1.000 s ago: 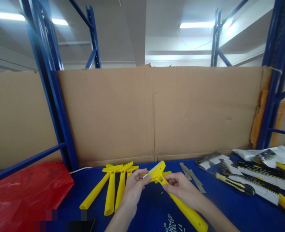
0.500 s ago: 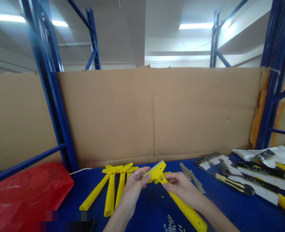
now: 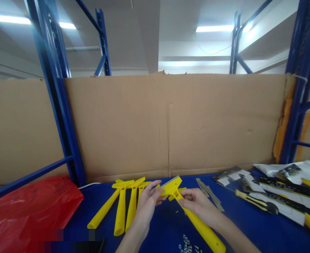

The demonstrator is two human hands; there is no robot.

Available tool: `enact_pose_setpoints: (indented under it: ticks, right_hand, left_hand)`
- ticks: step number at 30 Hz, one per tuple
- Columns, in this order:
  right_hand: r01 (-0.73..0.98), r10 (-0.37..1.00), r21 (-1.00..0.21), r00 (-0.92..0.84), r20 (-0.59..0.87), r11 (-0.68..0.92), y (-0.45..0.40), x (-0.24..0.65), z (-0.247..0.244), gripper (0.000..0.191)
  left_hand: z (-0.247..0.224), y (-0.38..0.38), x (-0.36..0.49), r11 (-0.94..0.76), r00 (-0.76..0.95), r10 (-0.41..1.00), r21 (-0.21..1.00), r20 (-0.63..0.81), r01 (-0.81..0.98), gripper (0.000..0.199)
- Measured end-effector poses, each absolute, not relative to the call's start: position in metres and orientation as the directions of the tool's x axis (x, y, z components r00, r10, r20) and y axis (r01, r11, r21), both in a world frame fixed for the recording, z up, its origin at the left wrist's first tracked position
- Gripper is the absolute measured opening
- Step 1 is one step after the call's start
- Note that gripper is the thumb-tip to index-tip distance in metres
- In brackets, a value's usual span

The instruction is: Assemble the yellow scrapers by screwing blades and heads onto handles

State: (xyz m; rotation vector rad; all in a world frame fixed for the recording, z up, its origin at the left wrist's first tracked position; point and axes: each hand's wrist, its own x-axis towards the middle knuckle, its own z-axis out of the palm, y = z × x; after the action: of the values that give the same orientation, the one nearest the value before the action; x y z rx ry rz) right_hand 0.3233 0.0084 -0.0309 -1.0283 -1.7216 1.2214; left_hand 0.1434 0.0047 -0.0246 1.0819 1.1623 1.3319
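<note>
A yellow scraper (image 3: pixel 202 226) with a metal blade along its head slants across the front centre, its handle end pointing to the lower right. My left hand (image 3: pixel 150 200) pinches the left end of its head between thumb and fingers. Around the neck, just below the head, my right hand (image 3: pixel 194 201) is closed on the same scraper. Several more yellow scrapers (image 3: pixel 120 214) lie side by side on the blue surface, left of my left hand. Small metal pieces (image 3: pixel 186 244) are scattered below the held scraper.
Thin blade strips (image 3: pixel 210 193) lie right of my right hand. Farther right are a screwdriver (image 3: pixel 256 202) and packaged scrapers (image 3: pixel 283 207). A red plastic bag (image 3: pixel 36 207) sits at the left. A cardboard panel (image 3: pixel 170 126) stands behind, between blue rack posts (image 3: pixel 67 133).
My left thumb and fingers have shifted slightly at the scraper's head. The whole view has moved a little; the right hand keeps its hold.
</note>
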Motion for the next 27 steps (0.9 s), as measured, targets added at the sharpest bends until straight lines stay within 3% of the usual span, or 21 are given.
enact_pose_setpoints:
  ticks: [20, 27]
  right_hand:
    - [0.195, 0.923, -0.955, -0.358, 0.144, 0.224, 0.0068, 0.3233, -0.0311, 0.018]
    - [0.184, 0.922, -0.959, -0.361, 0.139, 0.216, 0.0090, 0.3232, -0.0327, 0.015]
  left_hand:
    - [-0.0247, 0.0047, 0.1427, -0.012, -0.093, 0.996, 0.991, 0.000, -0.131, 0.055]
    - [-0.0326, 0.0088, 0.1462, -0.125, -0.099, 0.988, 0.987, 0.115, -0.104, 0.061]
